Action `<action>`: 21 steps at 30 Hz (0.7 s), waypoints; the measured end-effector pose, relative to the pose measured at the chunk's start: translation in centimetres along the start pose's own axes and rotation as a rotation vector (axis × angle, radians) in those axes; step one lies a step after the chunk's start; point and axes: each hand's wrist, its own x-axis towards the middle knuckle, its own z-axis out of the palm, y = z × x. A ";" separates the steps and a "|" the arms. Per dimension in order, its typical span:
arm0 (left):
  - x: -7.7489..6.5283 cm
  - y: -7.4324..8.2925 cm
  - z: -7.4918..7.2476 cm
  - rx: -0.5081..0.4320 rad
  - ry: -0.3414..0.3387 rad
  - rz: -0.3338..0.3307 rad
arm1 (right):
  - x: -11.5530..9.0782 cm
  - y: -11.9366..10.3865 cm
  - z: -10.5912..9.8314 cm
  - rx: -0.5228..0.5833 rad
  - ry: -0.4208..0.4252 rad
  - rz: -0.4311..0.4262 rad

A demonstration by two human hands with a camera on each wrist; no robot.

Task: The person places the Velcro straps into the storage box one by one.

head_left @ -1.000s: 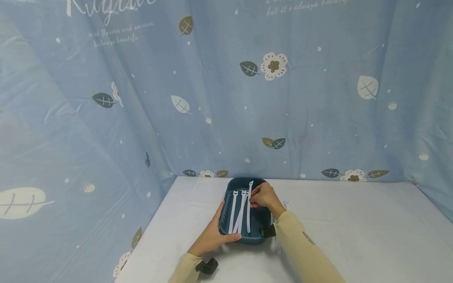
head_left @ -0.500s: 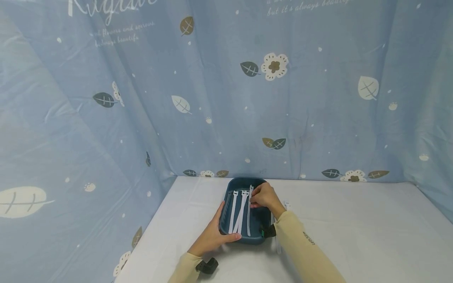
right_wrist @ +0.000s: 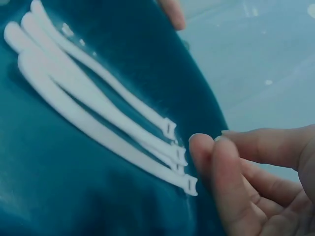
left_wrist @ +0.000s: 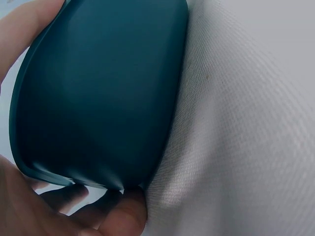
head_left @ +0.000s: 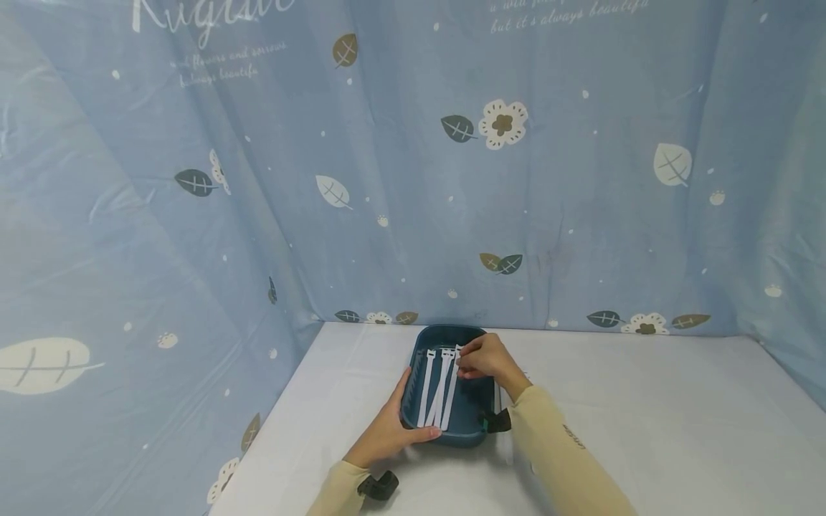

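My left hand [head_left: 390, 428] grips the near left corner of a dark blue-green plastic basket [head_left: 470, 436], thumb over the front rim and fingers along its side. In the left wrist view, the fingers bend round the basket wall [left_wrist: 103, 93]. Several white cable straps [right_wrist: 98, 132] with slotted heads lie side by side in the basket, some overlapping. My right hand [head_left: 488, 360] is over the basket's right side, by the strap heads. Its thumb [right_wrist: 229, 182] and index finger are close beside the nearest strap's head [right_wrist: 190, 186], apart from it and holding nothing.
More white straps lie on the table right of the basket, partly hidden under the right forearm [head_left: 568, 451]; one strap [head_left: 497, 398] shows beside the rim. A white cloth covers the table [head_left: 645, 408]. A blue patterned curtain [head_left: 400, 143] hangs behind and at the left.
The strap pinched by my right hand has been lowered into the basket beside the others and let go. The right hand has shifted slightly right; the left hand stays on the basket.
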 end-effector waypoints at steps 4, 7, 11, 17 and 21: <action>0.0 0.1 0.0 0.004 0.003 -0.005 | -0.5 -0.3 -0.6 0.041 -0.021 -0.008; -0.1 0.2 0.1 0.004 0.004 -0.007 | -1.1 -0.7 -1.1 0.025 -0.014 -0.025; -0.2 0.2 0.1 0.006 0.002 -0.010 | -1.9 -1.1 -2.0 -0.003 0.000 -0.062; -0.2 0.2 0.0 0.007 0.002 -0.006 | -3.0 -1.7 -3.7 -0.001 0.004 -0.091; -0.1 0.1 0.0 -0.009 -0.001 0.002 | -3.8 -1.8 -5.0 -0.018 0.024 -0.118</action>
